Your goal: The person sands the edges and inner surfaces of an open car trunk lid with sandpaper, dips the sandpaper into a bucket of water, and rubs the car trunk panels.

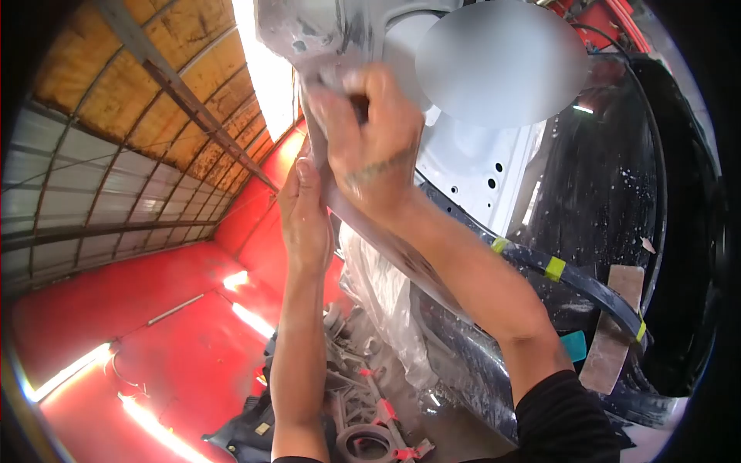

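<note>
A grey, dusty car panel (pixel 312 31) is raised in front of me, its edge running down between my hands. My right hand (pixel 374 143) is up against this panel with its fingers curled in, slightly smeared by motion. Whatever lies under those fingers is hidden. Lower down, my left hand (pixel 305 220) is wrapped on the panel's edge, thumb toward me. Behind my right forearm is the dark car body (pixel 579 185), speckled with dust.
A long flat board (pixel 614 332) and a teal piece (pixel 573 346) lie on the car at right, near a black strip (pixel 590 289) with yellow-green tape. Clear plastic sheeting (pixel 378 289) hangs below. Metal stands (pixel 386 413) with red parts occupy the floor by a red wall (pixel 154 285).
</note>
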A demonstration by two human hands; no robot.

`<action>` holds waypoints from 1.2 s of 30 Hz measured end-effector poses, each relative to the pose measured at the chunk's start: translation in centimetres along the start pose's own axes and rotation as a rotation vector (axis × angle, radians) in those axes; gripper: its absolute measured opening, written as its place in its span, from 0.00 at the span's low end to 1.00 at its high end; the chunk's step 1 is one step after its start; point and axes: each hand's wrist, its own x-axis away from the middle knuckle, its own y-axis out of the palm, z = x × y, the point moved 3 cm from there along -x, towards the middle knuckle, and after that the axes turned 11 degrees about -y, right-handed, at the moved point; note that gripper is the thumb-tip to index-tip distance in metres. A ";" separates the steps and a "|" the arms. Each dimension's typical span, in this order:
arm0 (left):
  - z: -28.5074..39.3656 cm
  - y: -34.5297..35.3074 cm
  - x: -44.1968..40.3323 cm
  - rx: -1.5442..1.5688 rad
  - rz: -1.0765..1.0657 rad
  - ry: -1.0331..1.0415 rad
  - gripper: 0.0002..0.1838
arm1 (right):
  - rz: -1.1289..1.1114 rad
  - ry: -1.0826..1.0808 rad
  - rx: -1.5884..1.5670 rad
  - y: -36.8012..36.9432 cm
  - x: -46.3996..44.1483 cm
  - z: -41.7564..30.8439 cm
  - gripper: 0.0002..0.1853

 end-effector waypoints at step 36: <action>-0.2 -0.5 0.0 -0.030 -0.005 0.015 0.30 | -0.009 0.110 -0.124 -0.3 2.3 0.0 0.10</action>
